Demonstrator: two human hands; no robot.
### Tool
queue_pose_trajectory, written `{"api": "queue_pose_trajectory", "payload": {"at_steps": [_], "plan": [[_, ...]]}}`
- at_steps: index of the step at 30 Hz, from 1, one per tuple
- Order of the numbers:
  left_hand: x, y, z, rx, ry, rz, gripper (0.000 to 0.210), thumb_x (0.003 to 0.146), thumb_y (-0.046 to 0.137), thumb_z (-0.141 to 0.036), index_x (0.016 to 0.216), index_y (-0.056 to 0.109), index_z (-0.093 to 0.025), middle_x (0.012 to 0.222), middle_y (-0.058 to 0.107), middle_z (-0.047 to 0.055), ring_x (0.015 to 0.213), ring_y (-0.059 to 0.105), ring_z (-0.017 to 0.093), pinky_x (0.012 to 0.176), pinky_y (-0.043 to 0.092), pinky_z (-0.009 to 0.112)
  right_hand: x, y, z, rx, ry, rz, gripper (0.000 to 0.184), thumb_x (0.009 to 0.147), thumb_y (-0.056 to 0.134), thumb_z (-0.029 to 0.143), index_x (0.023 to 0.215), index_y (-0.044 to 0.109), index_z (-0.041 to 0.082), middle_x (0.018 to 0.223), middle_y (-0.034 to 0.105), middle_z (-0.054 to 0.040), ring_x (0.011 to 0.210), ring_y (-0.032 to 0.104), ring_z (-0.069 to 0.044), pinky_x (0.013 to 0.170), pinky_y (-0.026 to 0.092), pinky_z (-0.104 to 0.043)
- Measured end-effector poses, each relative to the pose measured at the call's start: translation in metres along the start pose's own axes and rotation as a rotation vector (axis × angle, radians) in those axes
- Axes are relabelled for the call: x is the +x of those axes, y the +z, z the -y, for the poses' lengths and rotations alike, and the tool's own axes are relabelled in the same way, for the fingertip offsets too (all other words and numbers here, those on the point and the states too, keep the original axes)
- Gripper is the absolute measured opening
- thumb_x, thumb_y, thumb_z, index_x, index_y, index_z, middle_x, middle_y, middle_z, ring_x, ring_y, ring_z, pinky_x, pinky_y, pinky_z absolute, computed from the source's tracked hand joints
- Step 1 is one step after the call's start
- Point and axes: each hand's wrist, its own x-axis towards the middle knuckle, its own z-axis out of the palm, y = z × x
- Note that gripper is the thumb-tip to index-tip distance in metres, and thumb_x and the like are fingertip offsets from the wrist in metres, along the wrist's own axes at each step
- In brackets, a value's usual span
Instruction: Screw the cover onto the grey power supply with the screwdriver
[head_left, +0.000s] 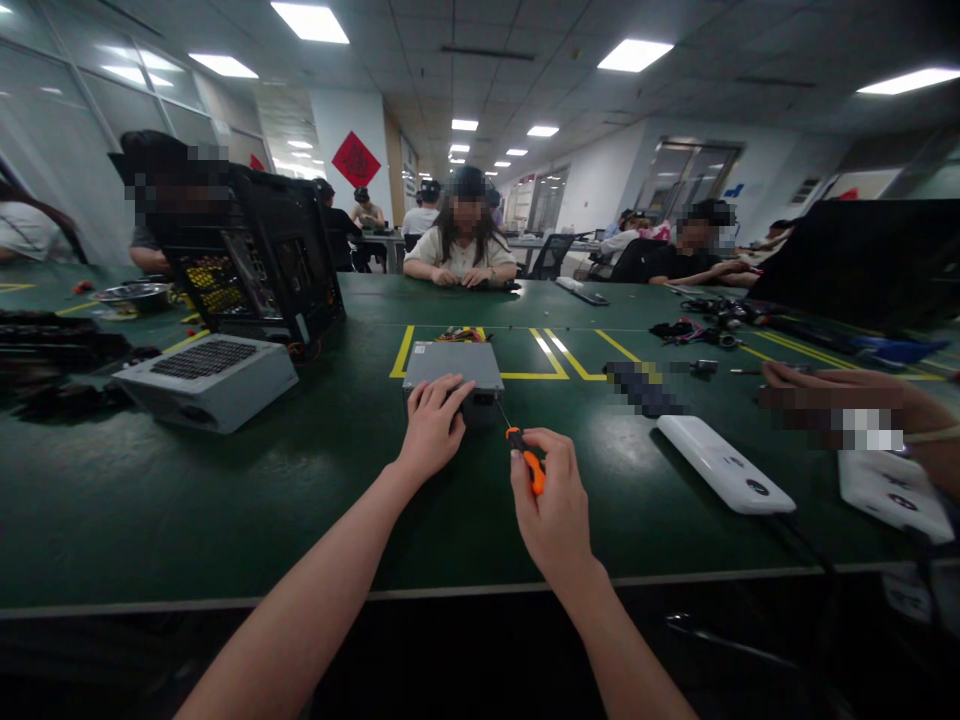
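1. The left hand [431, 428] is resting on a grey metal box [454, 362], its fingers spreading apart over the top and the near edge
2. The right hand [559, 490] is gripping an orange-and-black screwdriver [535, 470], thumb and fingers closing firmly around the handle
3. The screwdriver's thin shaft is slanting away and to the left, its tip pointing at the box's near right corner, just beside a dark socket [484, 397]; I cannot tell whether the tip is touching
4. The box is lying on the green table [300, 530], straight ahead of the person, with coloured cables [459, 334] bunching behind its far edge
5. On the left, a second grey box [259, 385] is sitting with its dark grille facing up, in front of a black computer case [262, 250]
6. On the right, a white device [721, 462] is lying on the table, and a co-worker's hand [926, 400] is extending in above another white device [892, 495]
7. Across the table, a co-worker in a light top [427, 250] is sitting with both hands at a dark object
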Motion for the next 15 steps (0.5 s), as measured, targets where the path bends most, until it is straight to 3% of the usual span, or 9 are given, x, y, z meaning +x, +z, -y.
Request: {"api": "queue_pose_trajectory", "payload": {"at_steps": [5,8,12,15], "plan": [[-0.0001,0.0002,0.0012,0.002,0.000,-0.014,0.049,0.077,0.045,-0.012,0.124,0.044,-0.028,0.127,0.048,0.002,0.121,0.038,0.018,0.105,0.020,0.039,-0.0006,0.0004,0.0002,-0.111,-0.090,0.062,0.027,0.078,0.045,0.013,0.104,0.046,0.019,0.094,0.058,-0.0073,0.080,0.054,-0.020,0.071,0.047,-0.038],[-0.0001,0.0006,0.0016,0.005,0.002,-0.012,0.049,0.077,0.045,-0.012,0.124,0.044,-0.028,0.127,0.048,0.002,0.121,0.038,0.018,0.105,0.020,0.038,0.0004,0.0018,-0.0002,-0.110,-0.121,0.079,0.023,0.081,0.047,0.018,0.103,0.047,0.020,0.096,0.059,-0.0073,0.083,0.053,-0.021,0.074,0.046,-0.039],[0.0002,0.0008,0.0011,0.005,-0.003,-0.006,0.050,0.077,0.045,-0.012,0.125,0.043,-0.029,0.127,0.047,0.002,0.121,0.038,0.018,0.105,0.019,0.039,0.0012,0.0031,0.0005,-0.020,-0.018,0.053,0.022,0.084,0.046,0.027,0.105,0.043,0.019,0.101,0.052,-0.0097,0.086,0.055,-0.020,0.069,0.049,-0.035],[0.0002,0.0005,0.0006,0.002,-0.007,-0.005,0.050,0.077,0.044,-0.012,0.125,0.043,-0.029,0.127,0.048,0.002,0.121,0.038,0.019,0.105,0.020,0.040,0.0005,0.0029,0.0008,0.002,0.034,0.008,0.018,0.083,0.045,0.024,0.100,0.043,0.020,0.097,0.051,-0.0085,0.082,0.056,-0.019,0.065,0.049,-0.033]]}}
